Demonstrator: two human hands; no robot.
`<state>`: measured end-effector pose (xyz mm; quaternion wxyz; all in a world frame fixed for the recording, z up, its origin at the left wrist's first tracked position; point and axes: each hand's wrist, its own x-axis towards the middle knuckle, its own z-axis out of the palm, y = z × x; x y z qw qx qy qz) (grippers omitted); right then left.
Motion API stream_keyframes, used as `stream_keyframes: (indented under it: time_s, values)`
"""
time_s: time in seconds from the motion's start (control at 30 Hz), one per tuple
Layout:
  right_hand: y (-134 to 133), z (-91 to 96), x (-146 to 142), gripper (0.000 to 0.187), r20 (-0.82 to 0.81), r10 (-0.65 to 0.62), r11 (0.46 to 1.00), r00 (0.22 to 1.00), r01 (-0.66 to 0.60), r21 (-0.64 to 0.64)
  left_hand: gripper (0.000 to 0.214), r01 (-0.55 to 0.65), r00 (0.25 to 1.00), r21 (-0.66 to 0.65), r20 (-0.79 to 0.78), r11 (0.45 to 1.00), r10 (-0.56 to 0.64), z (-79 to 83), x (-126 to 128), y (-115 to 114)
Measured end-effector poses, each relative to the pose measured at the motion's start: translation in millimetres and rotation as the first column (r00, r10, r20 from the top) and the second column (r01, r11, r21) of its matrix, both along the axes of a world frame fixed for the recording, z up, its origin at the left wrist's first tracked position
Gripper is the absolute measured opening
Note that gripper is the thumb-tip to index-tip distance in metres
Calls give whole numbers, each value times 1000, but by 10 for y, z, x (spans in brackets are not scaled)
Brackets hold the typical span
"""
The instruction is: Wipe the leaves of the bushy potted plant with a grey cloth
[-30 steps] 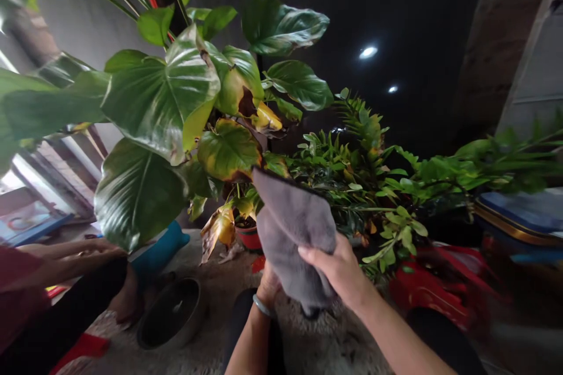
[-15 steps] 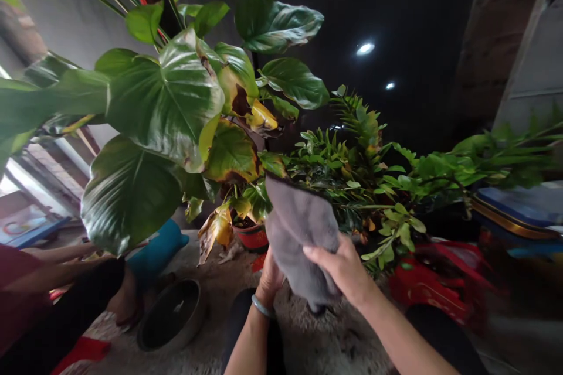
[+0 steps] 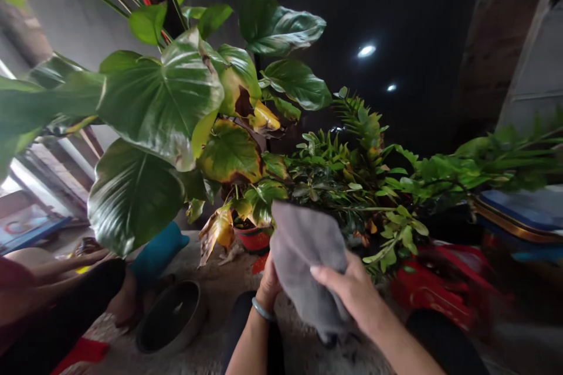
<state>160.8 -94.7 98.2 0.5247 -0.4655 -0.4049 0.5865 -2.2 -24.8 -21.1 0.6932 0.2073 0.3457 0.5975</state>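
Observation:
A soft grey cloth (image 3: 308,263) hangs in front of me between both hands, a little above the ground. My right hand (image 3: 347,284) grips it from the right, the thumb lying across its front and the fingers behind it. At its left edge is my left hand (image 3: 269,278), a bracelet (image 3: 262,309) on the wrist. The cloth hides most of that hand's fingers as it holds on from behind. Just beyond the cloth stands a red pot (image 3: 253,239) with a broad-leaved plant (image 3: 165,91), some of its leaves browned and yellow.
Smaller green plants (image 3: 343,170) spread to the right, above a red bag (image 3: 435,290). A dark basin (image 3: 171,313) rests on the ground at left, near another person's leg (image 3: 65,299). Blue-lidded boxes (image 3: 523,211) stand at far right.
The cloth's upper tip has dropped and its body has shifted slightly right and down, with my right hand moving the same way. My left hand stays nearly in place.

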Motion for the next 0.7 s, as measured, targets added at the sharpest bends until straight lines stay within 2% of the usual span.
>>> stream_keyframes:
  time_s: [0.07,0.1,0.17,0.27,0.37,0.4,0.47,0.53,0.6,0.67,0.7]
  values:
    - [283,182,38,40,-7,-95,991,995,95,98,42,37,999,7,-30,999,-37,-1,0,42]
    - [400,212,50,40,-44,-140,985,989,144,94,45,54,997,12,-50,998,-53,2,-3,62]
    - [505,136,59,40,-135,-187,982,973,185,-24,50,73,994,21,-79,997,-71,10,-18,87]
    - [273,-191,64,41,-196,-238,947,951,183,-266,55,71,994,29,-83,997,-68,17,-51,84]
    - [-145,-406,113,44,-173,-214,921,961,139,-364,55,59,995,22,-79,998,-57,13,-66,70]
    - [-233,-397,143,45,-166,-180,925,970,110,-363,53,54,996,22,-75,998,-52,11,-63,69]
    - [-251,-253,216,46,-140,-162,943,977,111,-313,50,53,996,24,-68,998,-51,8,-46,70]
    - [-58,-19,294,45,-134,-269,951,954,241,-195,48,55,997,21,-64,998,-53,10,-20,72]
    - [239,182,359,41,-218,-381,925,899,368,-98,47,52,996,10,-70,999,-51,17,5,69]
    - [471,240,388,33,-329,-406,914,853,388,-123,46,40,996,7,-81,999,-39,26,18,60]
    - [517,200,385,29,-362,-399,917,843,358,-177,45,37,995,9,-88,999,-37,30,19,54]
